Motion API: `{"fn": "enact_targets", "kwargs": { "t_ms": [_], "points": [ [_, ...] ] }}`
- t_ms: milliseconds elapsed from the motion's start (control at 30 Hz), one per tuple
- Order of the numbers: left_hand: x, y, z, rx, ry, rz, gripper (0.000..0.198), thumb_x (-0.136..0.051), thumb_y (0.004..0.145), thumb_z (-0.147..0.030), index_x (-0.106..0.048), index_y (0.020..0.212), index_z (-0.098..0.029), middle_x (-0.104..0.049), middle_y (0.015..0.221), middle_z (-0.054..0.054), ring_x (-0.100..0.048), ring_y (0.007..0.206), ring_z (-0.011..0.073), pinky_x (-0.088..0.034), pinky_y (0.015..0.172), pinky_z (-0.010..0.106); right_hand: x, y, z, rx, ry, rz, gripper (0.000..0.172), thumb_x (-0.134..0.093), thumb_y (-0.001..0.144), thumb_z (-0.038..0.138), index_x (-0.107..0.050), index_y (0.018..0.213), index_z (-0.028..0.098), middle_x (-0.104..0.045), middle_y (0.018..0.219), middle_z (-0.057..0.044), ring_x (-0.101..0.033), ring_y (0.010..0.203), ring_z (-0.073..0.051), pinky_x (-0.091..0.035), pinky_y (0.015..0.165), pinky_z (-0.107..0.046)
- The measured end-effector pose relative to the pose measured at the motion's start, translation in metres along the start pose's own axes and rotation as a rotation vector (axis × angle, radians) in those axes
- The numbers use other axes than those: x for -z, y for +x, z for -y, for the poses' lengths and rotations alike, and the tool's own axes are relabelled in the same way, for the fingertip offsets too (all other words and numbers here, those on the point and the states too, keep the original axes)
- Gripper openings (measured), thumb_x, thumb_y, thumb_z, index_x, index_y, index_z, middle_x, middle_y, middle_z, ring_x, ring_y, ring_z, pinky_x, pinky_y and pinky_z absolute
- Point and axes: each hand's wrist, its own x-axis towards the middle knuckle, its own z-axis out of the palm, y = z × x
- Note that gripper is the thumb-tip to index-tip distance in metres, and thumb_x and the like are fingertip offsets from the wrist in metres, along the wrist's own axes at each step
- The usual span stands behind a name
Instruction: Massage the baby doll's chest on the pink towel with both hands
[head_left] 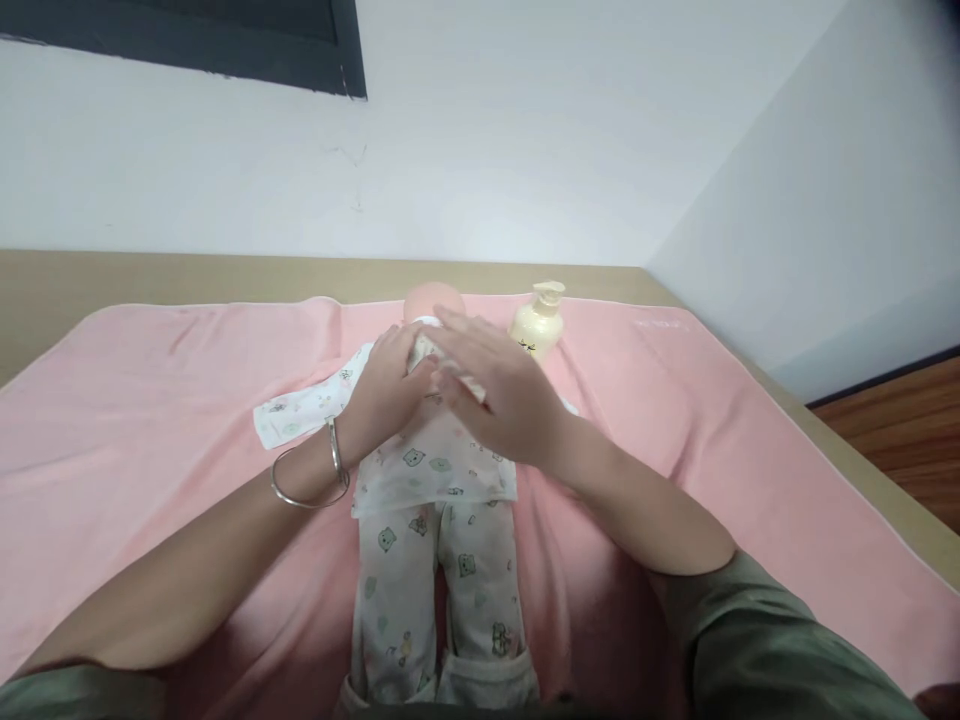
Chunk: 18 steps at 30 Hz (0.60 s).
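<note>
On its back on a pink blanket [187,400] lies a baby doll [433,300], its bald head pointing away from me. It wears a white printed top [439,470] and matching trousers [472,570], with one sleeve spread out to the left. My left hand [390,380] rests on the upper chest by the collar, thumb apart from the fingers, a silver bangle on the wrist. Stretched out flat, my right hand [506,385] reaches across the chest from the right, its fingers partly over the left hand's fingertips. Both hands cover the doll's neck area.
A cream pump bottle [538,322] stands on the blanket beyond my right hand. Under the blanket is a beige surface [150,275] that meets a white wall [487,150]. A dark frame [225,45] is on the wall at upper left, and brown wood [900,440] shows at right.
</note>
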Motion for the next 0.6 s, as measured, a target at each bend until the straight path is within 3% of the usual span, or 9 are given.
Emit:
{"fn": "enact_targets", "kwargs": {
  "t_ms": [100, 233, 367, 433, 600],
  "points": [
    [0.005, 0.002, -0.04, 0.158, -0.376, 0.019, 0.047, -0.048, 0.099, -0.042, -0.063, 0.137, -0.02, -0.062, 0.151, 0.009, -0.052, 0.146, 0.0317, -0.04, 0.128, 0.052, 0.032, -0.001, -0.017, -0.076, -0.092, -0.17, 0.046, -0.041, 0.107, 0.034, -0.056, 0.151, 0.031, -0.058, 0.16, -0.006, -0.051, 0.152, -0.028, -0.047, 0.125, -0.058],
    [-0.009, 0.026, -0.077, 0.229, -0.846, 0.106, 0.053, -0.038, 0.105, -0.048, -0.056, 0.148, -0.023, -0.051, 0.163, 0.004, -0.047, 0.154, 0.0271, -0.041, 0.13, 0.046, 0.054, 0.0, -0.059, -0.231, -0.224, -0.342, 0.05, -0.041, 0.108, 0.04, -0.047, 0.156, 0.036, -0.042, 0.171, -0.004, -0.032, 0.163, -0.031, -0.035, 0.131, -0.064],
    [-0.025, 0.06, -0.098, 0.342, -1.147, 0.118, 0.062, -0.022, 0.109, -0.053, -0.04, 0.159, -0.02, -0.048, 0.165, 0.01, -0.04, 0.159, 0.0279, -0.04, 0.131, 0.049, 0.048, 0.006, -0.098, -0.356, -0.208, -0.284, 0.054, -0.042, 0.107, 0.048, -0.045, 0.158, 0.03, -0.03, 0.176, -0.009, -0.024, 0.165, -0.038, -0.024, 0.131, -0.073],
    [-0.028, 0.07, -0.107, 0.377, -1.3, 0.109, 0.064, -0.018, 0.11, -0.053, -0.039, 0.159, -0.017, -0.051, 0.16, 0.013, -0.042, 0.158, 0.0286, -0.044, 0.128, 0.049, 0.037, 0.009, -0.108, -0.406, -0.187, -0.223, 0.057, -0.043, 0.107, 0.05, -0.046, 0.157, 0.025, -0.029, 0.176, -0.014, -0.022, 0.165, -0.04, -0.021, 0.129, -0.077],
    [-0.026, 0.076, -0.119, 0.461, -1.652, 0.248, 0.063, -0.018, 0.111, -0.048, -0.052, 0.147, -0.01, -0.066, 0.139, 0.018, -0.06, 0.142, 0.0327, -0.055, 0.118, 0.051, 0.012, 0.013, -0.112, -0.472, -0.131, -0.059, 0.056, -0.032, 0.109, 0.047, -0.061, 0.142, 0.012, -0.046, 0.165, -0.024, -0.036, 0.16, -0.039, -0.025, 0.129, -0.072]
  ]
}}
